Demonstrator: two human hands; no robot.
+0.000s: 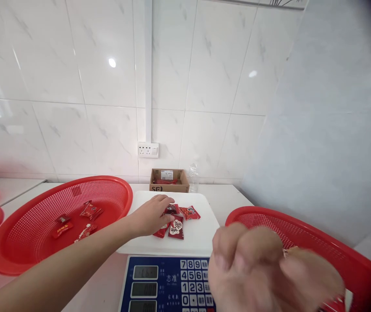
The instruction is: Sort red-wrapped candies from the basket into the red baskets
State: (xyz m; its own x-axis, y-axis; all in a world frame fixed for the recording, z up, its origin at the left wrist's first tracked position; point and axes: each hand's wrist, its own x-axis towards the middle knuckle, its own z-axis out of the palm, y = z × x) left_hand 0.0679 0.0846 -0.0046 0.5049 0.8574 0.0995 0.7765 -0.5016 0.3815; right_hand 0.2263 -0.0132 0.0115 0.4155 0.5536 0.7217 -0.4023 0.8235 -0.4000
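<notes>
Over the white scale tray, my left hand reaches in from the left, its thumb and fingers apart around small red snack packets. One dark red packet with a white label lies by the thumb. Another red packet lies to the right of the fingertips. Part of a packet shows between thumb and index finger, the rest hidden under the hand. My right hand is close to the camera and blurred, with fingers curled, in front of the scale's keypad and the right red basket. Whether it holds anything does not show.
On the left stands a red basket with several packets. A second red basket is at the right, partly behind my right hand. A cardboard box and a clear plastic bottle stand against the tiled wall.
</notes>
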